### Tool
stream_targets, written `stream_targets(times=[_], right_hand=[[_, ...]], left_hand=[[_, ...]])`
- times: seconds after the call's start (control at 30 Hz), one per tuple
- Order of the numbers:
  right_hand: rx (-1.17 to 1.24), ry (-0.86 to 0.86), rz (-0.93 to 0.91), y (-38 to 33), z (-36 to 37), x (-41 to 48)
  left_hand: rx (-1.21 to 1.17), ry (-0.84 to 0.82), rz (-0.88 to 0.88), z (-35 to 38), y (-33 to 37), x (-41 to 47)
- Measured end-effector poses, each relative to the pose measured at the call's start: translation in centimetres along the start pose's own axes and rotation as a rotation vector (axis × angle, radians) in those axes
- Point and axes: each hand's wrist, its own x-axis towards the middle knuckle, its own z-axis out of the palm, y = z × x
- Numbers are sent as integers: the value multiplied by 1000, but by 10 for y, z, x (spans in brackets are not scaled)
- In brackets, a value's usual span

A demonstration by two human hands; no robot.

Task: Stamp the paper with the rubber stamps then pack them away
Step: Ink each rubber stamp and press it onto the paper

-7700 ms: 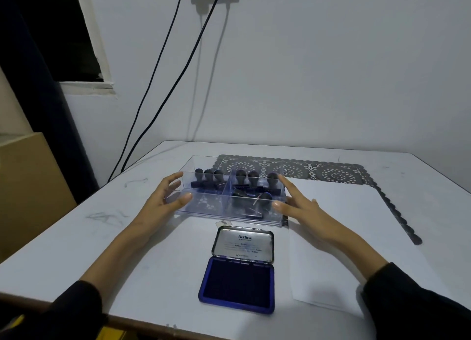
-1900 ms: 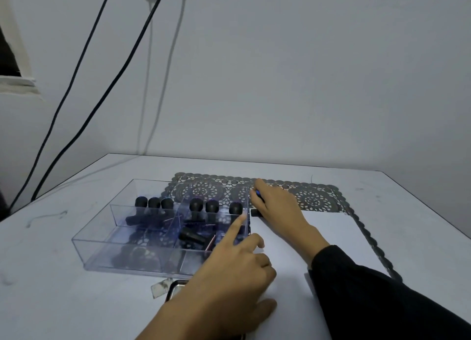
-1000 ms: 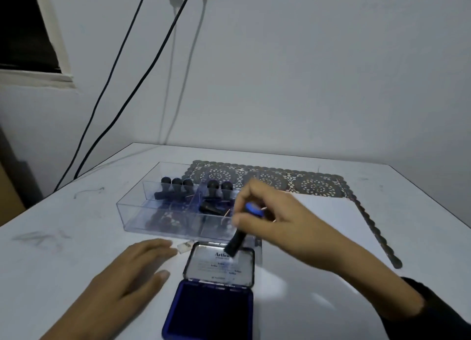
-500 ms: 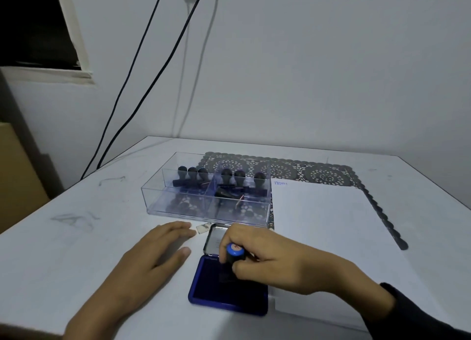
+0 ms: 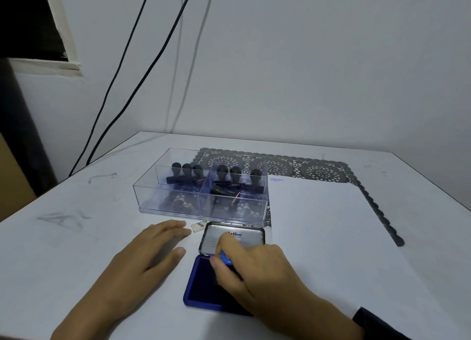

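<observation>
My right hand [image 5: 257,270] grips a blue-topped rubber stamp [image 5: 225,258] and holds it down on the blue ink pad [image 5: 201,286], whose metal lid [image 5: 237,237] stands open behind it. My left hand [image 5: 147,253] rests flat on the table left of the pad, fingers straight. A white paper sheet [image 5: 323,232] lies to the right, with one small blue print [image 5: 276,179] at its far left corner. A clear plastic box [image 5: 204,212] behind the pad holds several dark stamps [image 5: 229,176].
A dark lace mat [image 5: 305,168] lies under the paper and box at the back. A small scrap [image 5: 199,227] lies by the lid. Two black cables [image 5: 132,66] hang down the wall at left. The white table [image 5: 63,237] ends near me.
My right hand carried the stamp from the box area down onto the ink pad and still presses it there. My left hand came off the box and settled flat on the table.
</observation>
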Motion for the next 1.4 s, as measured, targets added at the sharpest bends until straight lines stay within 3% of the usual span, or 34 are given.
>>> stream_targets(times=[0.3, 0.43, 0.57, 0.63, 0.77, 0.93, 1.1, 1.4], right_hand=[[36, -24, 16, 0, 3, 0], [382, -127, 95, 9, -21, 14], [655, 232, 251, 45, -74, 44], [612, 366, 303, 74, -92, 61], [423, 405, 457, 144, -80, 82], [378, 300, 564, 196, -25, 85], [203, 127, 540, 212, 7, 90], [93, 62, 446, 218, 18, 94]], left_hand=[[9, -18, -11, -2, 0, -1], [-89, 6, -4, -5, 1, 0], [-253, 63, 27, -12, 24, 7], [-266, 80, 123, -16, 46, 14], [-194, 15, 369, -15, 98, 38], [279, -199, 693, 20, 143, 85], [738, -269, 775, 60, 134, 107], [670, -224, 823, 71, 119, 108]])
